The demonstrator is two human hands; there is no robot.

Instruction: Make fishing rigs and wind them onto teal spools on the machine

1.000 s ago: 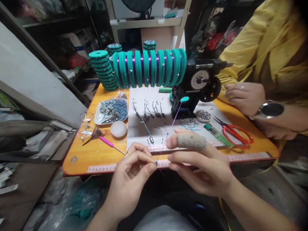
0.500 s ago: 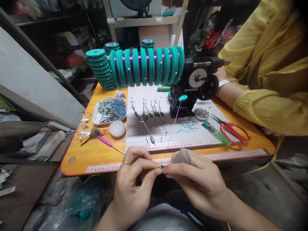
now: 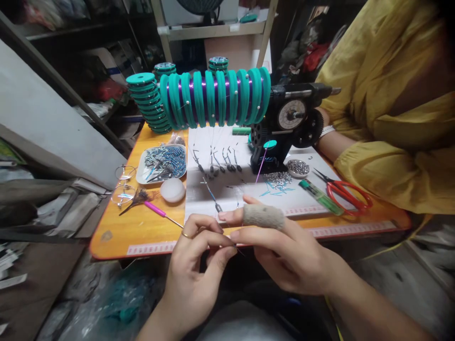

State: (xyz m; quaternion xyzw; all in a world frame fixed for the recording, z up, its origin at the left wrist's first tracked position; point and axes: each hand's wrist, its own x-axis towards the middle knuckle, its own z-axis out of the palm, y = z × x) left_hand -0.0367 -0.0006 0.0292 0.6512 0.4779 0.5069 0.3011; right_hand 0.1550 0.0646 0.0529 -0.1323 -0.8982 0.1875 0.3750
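My left hand (image 3: 199, 270), with a ring on one finger, pinches a thin dark line (image 3: 241, 250) between thumb and forefinger. My right hand (image 3: 291, 251) has its fingers stretched out and apart, the tips close beside that pinch; one finger wears a grey cloth wrap (image 3: 263, 216). A purple line (image 3: 262, 166) runs down from the black winding machine (image 3: 280, 118) and passes behind my right fingers. Just beyond my fingertips, a dark weight (image 3: 218, 207) hangs on a beaded blue line. Whatever sits inside the left pinch is too small to make out.
Above the table is a row of teal spools (image 3: 215, 98). A white tray of small tubes (image 3: 161, 163), a round white lid (image 3: 173, 190) and a pink-handled hook (image 3: 155, 208) lie left. Right are red scissors (image 3: 350, 196), a bead dish (image 3: 297, 168) and a person's yellow sleeve (image 3: 387, 170).
My right fingers have opened from a pinch and spread forward, the wrapped finger stretching out over the table edge. My left hand keeps its pinch. The spool row has shifted slightly left.
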